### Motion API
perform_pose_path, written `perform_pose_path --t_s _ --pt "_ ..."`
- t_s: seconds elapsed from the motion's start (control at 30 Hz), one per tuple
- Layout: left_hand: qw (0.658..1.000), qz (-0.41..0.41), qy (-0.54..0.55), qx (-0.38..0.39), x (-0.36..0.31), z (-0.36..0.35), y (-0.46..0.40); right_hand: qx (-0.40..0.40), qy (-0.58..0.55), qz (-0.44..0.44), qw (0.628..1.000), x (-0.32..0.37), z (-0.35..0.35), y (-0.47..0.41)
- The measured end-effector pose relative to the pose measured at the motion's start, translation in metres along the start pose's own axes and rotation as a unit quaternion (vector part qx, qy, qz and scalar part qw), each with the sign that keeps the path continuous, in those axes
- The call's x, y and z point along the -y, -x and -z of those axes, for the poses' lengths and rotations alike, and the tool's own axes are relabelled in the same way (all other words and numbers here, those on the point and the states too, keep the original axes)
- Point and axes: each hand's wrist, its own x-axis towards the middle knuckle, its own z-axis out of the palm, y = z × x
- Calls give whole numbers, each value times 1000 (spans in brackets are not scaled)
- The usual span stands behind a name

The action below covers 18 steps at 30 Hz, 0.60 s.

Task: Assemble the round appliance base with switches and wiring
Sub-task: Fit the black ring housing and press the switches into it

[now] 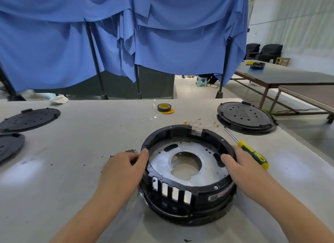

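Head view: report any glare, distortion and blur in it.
Head view: soft glare patches on the pale grey table to either side of the round black appliance base; wide-angle bending curves the table's far edge and the blue cloth backdrop; centre sharp, with the left hand and right hand unblurred.

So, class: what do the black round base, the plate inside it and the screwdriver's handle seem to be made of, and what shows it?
Black round base: likely moulded plastic, matt black, with moulded slots and ribs.
Plate: looks like bare metal, dull silver-grey, with punched holes.
Screwdriver's handle: probably plastic or rubber, glossy yellow with dark green parts.
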Motion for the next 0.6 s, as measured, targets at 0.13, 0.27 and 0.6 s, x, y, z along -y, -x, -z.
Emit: perform_pose_path --t_s 0.13,0.27,0.6 --pt "999 0 42 28 9 -8 -8 -23 -1 8 1000 0 -1 -2" --pt "988 34 143 38 18 -3 -20 -85 80 11 993 -2 0 -1" --pt "980 -43 -180 67 45 8 -33 8 103 341 935 22 -8 28"
